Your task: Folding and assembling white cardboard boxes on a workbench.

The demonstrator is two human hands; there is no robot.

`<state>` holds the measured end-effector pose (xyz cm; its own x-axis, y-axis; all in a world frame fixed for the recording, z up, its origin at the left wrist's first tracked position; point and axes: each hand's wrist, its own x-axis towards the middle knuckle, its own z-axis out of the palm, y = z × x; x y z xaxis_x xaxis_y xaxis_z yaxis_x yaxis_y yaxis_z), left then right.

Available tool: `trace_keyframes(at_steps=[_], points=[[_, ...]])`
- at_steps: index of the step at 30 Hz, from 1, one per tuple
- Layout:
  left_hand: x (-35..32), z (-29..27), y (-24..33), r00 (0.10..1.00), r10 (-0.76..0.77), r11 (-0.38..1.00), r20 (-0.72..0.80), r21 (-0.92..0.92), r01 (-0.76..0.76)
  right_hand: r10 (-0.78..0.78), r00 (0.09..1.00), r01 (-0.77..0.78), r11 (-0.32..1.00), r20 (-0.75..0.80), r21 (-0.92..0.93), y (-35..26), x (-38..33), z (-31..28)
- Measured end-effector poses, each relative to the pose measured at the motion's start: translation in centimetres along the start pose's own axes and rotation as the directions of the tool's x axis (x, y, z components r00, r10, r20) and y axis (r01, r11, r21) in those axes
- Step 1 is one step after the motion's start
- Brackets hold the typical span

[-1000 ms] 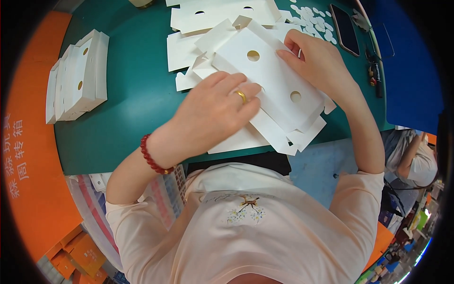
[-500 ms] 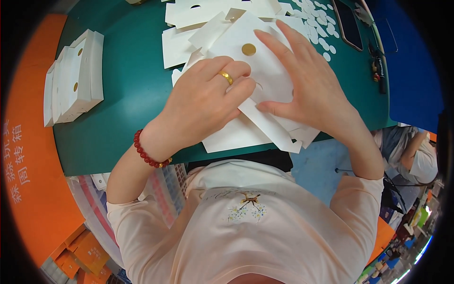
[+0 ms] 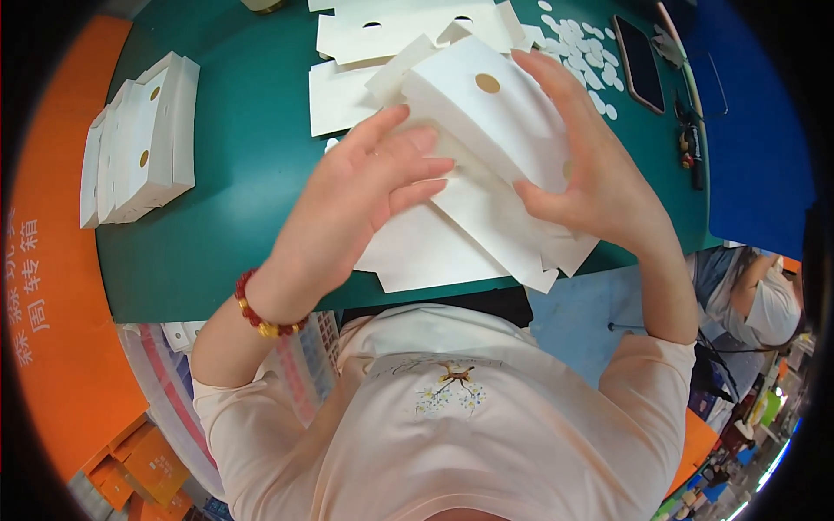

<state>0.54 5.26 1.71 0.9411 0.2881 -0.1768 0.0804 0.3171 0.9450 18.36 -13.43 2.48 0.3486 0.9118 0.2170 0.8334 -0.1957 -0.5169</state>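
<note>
A white cardboard piece [image 3: 512, 117] with a round hole lies tilted on the pile, its side panel folded down along the left edge. My right hand [image 3: 599, 165] spans it, fingers at the far edge and thumb on the near face. Beside its left side, my left hand [image 3: 360, 187] is open with fingers spread, holding nothing. Beneath both hands lie flat white cardboard blanks [image 3: 426, 252], fanned toward the table's near edge. More blanks with round holes [image 3: 413, 35] are piled beyond them.
Folded white cardboard trays [image 3: 178, 130] stand nested at the left of the green table [image 3: 252, 113]. Loose white discs [image 3: 582, 56] are scattered at the far right, beside a phone [image 3: 639, 65] and a dark pen-like item [image 3: 697, 156]. Another person [image 3: 756, 295] is at the right.
My left hand has uncurled from the cardboard and moved slightly away to the left. The holed piece now has a folded-down side panel, and my right hand stays around it.
</note>
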Motion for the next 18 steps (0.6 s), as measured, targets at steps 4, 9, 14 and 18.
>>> trace_keyframes(at_steps=[4, 9, 14, 18], points=[[3.0, -0.7, 1.2, 0.990, -0.143, 0.925, 0.015, -0.353, 0.139, 0.008, 0.996, -0.023, 0.985, 0.086, 0.173, 0.0, 0.0, -0.5], [4.0, 0.1, 1.3, 0.994, -0.044, 0.964, -0.100, -0.266, 0.016, -0.068, 0.994, 0.054, 0.986, 0.083, 0.159, -0.1, -0.1, -0.4], [4.1, 0.0, -0.1, 0.970, 0.078, 0.995, -0.230, -0.039, -0.089, -0.103, 0.992, 0.098, 0.993, 0.078, 0.068, -0.2, -0.2, 0.2], [3.5, 1.2, -0.2, 0.950, 0.002, 0.948, -0.313, -0.301, -0.101, -0.018, 0.994, 0.007, 0.994, 0.105, 0.107, 0.3, -0.2, 0.3]])
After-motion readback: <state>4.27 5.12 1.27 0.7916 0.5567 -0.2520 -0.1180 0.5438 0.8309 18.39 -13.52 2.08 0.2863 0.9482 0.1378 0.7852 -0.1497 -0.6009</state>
